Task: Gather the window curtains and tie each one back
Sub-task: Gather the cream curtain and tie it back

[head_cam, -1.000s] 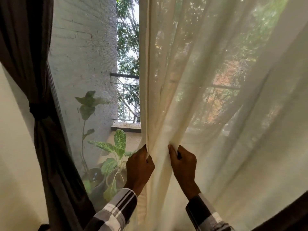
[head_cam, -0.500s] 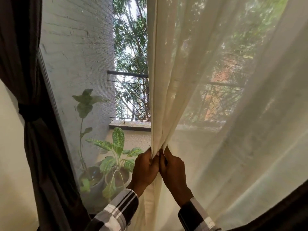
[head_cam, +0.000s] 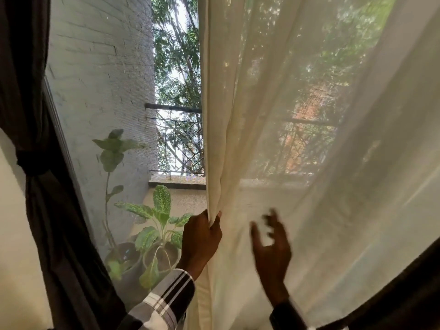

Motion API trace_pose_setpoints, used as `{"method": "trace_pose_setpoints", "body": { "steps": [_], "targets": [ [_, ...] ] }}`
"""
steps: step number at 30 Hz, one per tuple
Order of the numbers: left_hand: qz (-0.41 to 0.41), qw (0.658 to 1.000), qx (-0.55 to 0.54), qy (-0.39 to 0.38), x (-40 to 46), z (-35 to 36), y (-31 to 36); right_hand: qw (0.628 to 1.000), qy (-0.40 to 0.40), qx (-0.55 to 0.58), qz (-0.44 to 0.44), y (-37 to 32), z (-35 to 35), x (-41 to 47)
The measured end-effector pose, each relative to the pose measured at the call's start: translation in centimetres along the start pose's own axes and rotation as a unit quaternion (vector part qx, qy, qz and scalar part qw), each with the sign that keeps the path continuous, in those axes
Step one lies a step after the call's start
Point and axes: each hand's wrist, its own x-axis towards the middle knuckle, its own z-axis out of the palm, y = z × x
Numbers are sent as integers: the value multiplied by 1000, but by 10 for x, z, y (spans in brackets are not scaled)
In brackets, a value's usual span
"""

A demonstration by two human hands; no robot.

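We see the left hand (head_cam: 201,236) gripping the gathered edge of the cream sheer curtain (head_cam: 309,139); the blurred right hand (head_cam: 271,244) is spread, holding nothing.

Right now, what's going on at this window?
A person is gathering the sheer curtain. The left hand grips its bunched leading edge, while the right hand, blurred and open, reaches toward the loose fabric further right. The dark curtain on the left is already tied back. The sheer one is not yet tied.
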Motion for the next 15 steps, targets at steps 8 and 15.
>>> {"method": "trace_pose_setpoints", "body": {
  "steps": [8,15],
  "targets": [
    [-3,1000,-17,-2,0,7,2,971,-132,124,154,-10,-13,61],
    [1,999,-36,39,-2,6,6,990,-82,69,94,-22,19,37]
  ]
}}
